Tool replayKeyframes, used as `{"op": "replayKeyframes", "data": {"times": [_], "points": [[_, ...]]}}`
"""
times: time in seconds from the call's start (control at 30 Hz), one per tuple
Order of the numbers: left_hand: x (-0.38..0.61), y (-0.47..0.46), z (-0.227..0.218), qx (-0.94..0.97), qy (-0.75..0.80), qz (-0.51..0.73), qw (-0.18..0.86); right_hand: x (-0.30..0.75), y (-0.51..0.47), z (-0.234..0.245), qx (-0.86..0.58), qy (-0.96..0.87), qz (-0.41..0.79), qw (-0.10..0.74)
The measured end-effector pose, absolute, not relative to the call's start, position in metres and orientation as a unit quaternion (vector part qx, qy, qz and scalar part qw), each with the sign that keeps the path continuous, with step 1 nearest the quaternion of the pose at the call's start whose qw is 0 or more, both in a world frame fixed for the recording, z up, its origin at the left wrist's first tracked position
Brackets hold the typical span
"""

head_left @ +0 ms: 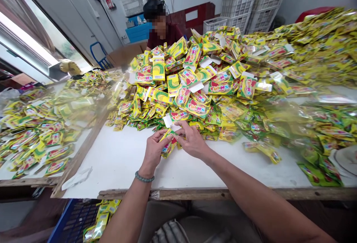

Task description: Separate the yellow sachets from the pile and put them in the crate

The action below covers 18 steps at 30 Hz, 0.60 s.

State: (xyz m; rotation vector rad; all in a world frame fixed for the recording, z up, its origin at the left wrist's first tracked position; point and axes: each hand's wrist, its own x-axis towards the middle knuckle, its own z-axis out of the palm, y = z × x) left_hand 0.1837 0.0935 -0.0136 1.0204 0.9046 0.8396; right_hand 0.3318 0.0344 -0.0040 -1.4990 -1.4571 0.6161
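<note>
Both hands are on a small yellow printed carton [169, 147] above the white tabletop. My left hand [153, 150] grips its left side, thumb on the front, and a bracelet circles that wrist. On the other side, the fingers of my right hand [192, 140] pinch near the carton's upper end, where a white flap [175, 127] stands out. Whether that hand also holds a sachet cannot be made out. Just beyond my fingers rises a heap of flat yellow cartons [195, 107], many with white flaps open. Green and yellow sachets [214, 118] lie under and beside them.
A co-worker [160, 23] sits behind the heap. Left of a wooden divider [83, 142] lie more cartons [52, 138]; sachets [315, 42] pile up at right. Below the wooden table edge [195, 194] stands a blue crate [69, 220] with cartons. White crates [240, 1] are stacked behind.
</note>
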Motion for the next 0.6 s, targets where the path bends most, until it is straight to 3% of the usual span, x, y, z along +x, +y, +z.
{"op": "replayKeyframes", "data": {"times": [0.2,0.37,0.5,0.6], "points": [[0.184,0.092,-0.016,0.454,0.38,0.374,0.714,0.331,0.036,-0.009,-0.586,-0.585,0.32,0.461],[0.189,0.093,-0.013,0.446,0.35,0.462,0.682,0.334,0.043,-0.017,-0.605,-0.472,0.211,0.606],[0.188,0.09,-0.013,0.478,0.335,0.47,0.661,0.331,0.05,-0.025,-0.489,-0.437,0.404,0.638],[0.185,0.088,-0.016,0.545,0.33,0.412,0.652,0.329,0.049,-0.026,-0.474,-0.444,0.418,0.635]]}}
